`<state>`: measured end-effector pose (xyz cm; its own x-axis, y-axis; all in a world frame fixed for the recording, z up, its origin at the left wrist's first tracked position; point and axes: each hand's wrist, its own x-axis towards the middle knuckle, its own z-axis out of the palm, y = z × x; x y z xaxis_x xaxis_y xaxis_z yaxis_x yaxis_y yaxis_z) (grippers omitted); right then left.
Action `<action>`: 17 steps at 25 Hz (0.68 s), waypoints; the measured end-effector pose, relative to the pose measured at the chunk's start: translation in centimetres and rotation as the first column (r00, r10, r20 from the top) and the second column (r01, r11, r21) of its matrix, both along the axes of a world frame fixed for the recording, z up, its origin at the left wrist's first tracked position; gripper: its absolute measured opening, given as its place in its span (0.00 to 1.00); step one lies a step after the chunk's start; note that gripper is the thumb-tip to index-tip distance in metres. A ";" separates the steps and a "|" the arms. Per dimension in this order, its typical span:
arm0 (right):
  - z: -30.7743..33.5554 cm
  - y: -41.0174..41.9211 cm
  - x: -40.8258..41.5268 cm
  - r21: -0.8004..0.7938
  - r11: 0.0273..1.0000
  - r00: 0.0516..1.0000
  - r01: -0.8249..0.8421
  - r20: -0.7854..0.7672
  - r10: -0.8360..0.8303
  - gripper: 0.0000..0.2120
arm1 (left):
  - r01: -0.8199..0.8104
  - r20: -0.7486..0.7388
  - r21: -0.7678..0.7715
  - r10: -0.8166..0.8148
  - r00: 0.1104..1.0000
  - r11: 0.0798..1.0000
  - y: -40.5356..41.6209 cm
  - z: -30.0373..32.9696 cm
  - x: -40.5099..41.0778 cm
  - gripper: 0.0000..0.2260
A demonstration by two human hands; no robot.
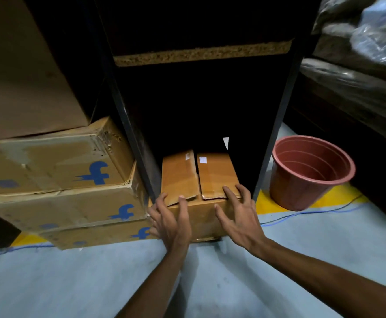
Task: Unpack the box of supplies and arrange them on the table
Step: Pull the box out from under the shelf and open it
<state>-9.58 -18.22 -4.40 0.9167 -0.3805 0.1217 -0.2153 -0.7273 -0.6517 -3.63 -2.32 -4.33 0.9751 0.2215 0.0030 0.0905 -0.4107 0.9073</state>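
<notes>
Cardboard box (201, 180) sits on the floor under a dark shelf, flaps loose. I judge it stiff-walled, weight unknown; take the front corners low. Left hand (171, 221) and right hand (238, 216), each grip spread, press its front edge.

A cardboard box (201, 180) sat on the floor (95, 283) in the bottom bay of a shelf unit (201, 53), its front end sticking out past the uprights. The left hand (171, 219) lay on its front left corner and the right hand (238, 216) on its front right corner. Left of the unit stood stacked cartons (56, 180), and to its right a bucket (311, 171) stood on the floor.
</notes>
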 end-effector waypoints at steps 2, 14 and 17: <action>0.2 -1.1 1.0 0.122 0.991 0.994 0.060 0.085 -0.070 0.17 | 0.026 0.021 -0.061 -0.025 0.999 0.998 1.2 0.2 2.3 0.11; 1.2 -2.4 5.5 0.171 0.977 0.971 0.124 -0.223 -0.084 0.37 | 0.275 -0.152 0.140 -0.254 0.955 0.951 1.5 1.2 5.6 0.31; 0.5 -2.2 4.5 0.148 0.981 0.966 0.129 -0.242 -0.091 0.39 | 0.252 -0.125 0.163 -0.234 0.964 0.954 1.5 0.7 4.6 0.30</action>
